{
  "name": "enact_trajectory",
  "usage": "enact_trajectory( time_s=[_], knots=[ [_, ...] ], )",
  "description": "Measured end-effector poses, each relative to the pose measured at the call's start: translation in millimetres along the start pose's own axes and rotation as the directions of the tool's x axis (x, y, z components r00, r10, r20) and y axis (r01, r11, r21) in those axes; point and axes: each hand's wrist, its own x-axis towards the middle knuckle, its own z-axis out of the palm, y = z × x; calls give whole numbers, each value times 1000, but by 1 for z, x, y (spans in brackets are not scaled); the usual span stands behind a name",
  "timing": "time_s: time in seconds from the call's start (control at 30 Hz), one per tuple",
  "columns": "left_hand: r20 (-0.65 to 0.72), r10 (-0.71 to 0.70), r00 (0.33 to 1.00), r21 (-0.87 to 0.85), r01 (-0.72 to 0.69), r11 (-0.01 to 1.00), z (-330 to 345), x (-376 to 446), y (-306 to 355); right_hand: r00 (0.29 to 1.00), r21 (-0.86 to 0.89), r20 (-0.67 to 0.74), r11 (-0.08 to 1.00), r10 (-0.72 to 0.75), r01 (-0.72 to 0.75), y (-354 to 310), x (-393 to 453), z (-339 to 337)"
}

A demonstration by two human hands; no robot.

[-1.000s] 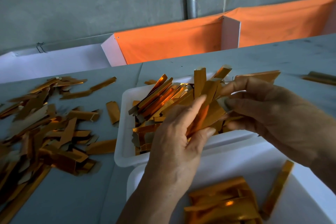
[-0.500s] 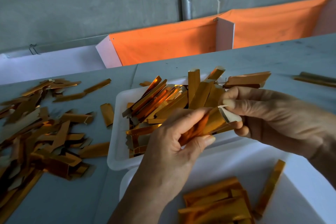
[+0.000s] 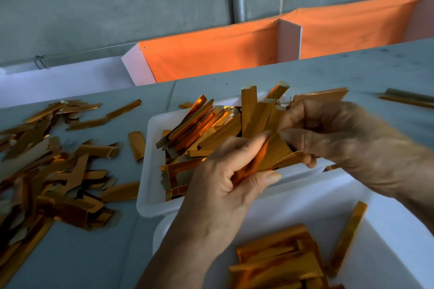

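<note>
1. while both hands meet above the near rim of the far white tray [image 3: 150, 171], the gold foil strip [image 3: 274, 155] hangs between them, lifted off the heap of strips [image 3: 211, 129] in that tray.
2. left hand [image 3: 223, 185] grips the strip's lower-left end, with the thumb on the near side and the index finger curled over the far side.
3. right hand [image 3: 347, 138] holds the upper-right end with its fingers curled in. motion blur hides the contact, so it is probably a thumb-and-forefinger pinch.
4. the strip's long axis runs from lower left to upper right, out of the left palm and toward the right knuckles. it lies across the body more than away from it.
5. the near white tray [image 3: 305, 197], with its stack of folded strips [image 3: 277, 258], lies below the grip and closer to the person. the left hand is the nearer one to it. my guess is that the strip has to come down and back, turning to lie along that stack.
</note>
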Motion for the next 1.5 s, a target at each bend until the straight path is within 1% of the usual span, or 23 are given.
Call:
enact_trajectory(
  time_s=[0.07, 0.1, 0.17, 0.23, 0.3, 0.33, 0.4, 0.5, 0.6, 0.67, 0.7, 0.73, 0.77, 0.8, 0.87, 0.93, 1.1, 1.23, 1.5],
  knots=[
    [-8, -4, 1000, -16, 4, 1000, 0, 1, 1, 1000, 115, -11, 993, 12, -11, 1, -1, 1],
    [-11, -3, 1000, -18, 3, 1000, 1, 0, 1, 1000, 176, 5, 984, 15, -16, 2, -1, 0],
    [-21, -4, 1000, -31, 4, 1000, 0, 0, 1, 997, 289, 71, 957, 18, -38, 3, -2, -5],
    [-28, -15, 999, -64, 13, 998, -1, 0, 0, 986, 344, 169, 937, 9, -68, 4, -3, -11],
    [-31, -18, 999, -83, 15, 996, -2, 0, -2, 968, 337, 250, 936, 13, -99, 4, -3, -15],
    [-28, -17, 999, -80, 15, 997, -2, 0, -1, 966, 318, 258, 942, 20, -105, 4, -3, -15],
    [-20, -14, 1000, -65, 13, 998, -2, -1, -1, 972, 262, 232, 961, 26, -88, 3, -3, -15],
    [-27, -2, 1000, -48, 0, 999, -2, -1, 0, 982, 232, 185, 969, 44, -87, 0, -3, -12],
    [-20, 15, 1000, 45, -14, 999, -1, 0, 0, 989, 68, 137, 996, 54, -63, -2, -3, -7],
    [-13, 32, 999, 110, -30, 994, 0, 0, 2, 996, -37, 68, 998, 53, -51, 0, -3, -5],
    [-14, 38, 999, 129, -36, 991, 0, 0, 2, 998, -75, 47, 996, 48, -45, 2, -3, -5],
    [-17, 43, 999, 145, -40, 989, 0, 1, 2, 998, -76, 40, 996, 48, -45, 2, -3, -4],
    [-21, 48, 999, 161, -44, 986, 0, 1, 2, 997, -12, 52, 998, 56, -56, 3, -3, -4],
    [-30, 55, 998, 176, -49, 983, 0, 1, 2, 993, 111, 82, 990, 82, -90, 3, -3, -5],
    [-54, 59, 997, 177, -48, 983, -1, 1, 1, 975, 357, 182, 916, 127, -186, 4, -3, -8],
    [-70, 53, 996, 154, -41, 987, -1, 1, 0, 959, 457, 244, 856, 141, -242, 6, -2, -11],
    [-47, 60, 997, 145, -52, 988, -1, 1, 0, 953, 479, 252, 833, 170, -275, 12, -2, -7],
    [-25, 90, 996, 209, -83, 974, -1, 2, 1, 949, 426, 250, 859, 191, -285, 12, -1, -6],
    [-6, 92, 996, 236, -88, 968, 1, 2, 2, 956, 351, 194, 894, 220, -277, 14, -2, -7]
  ],
)
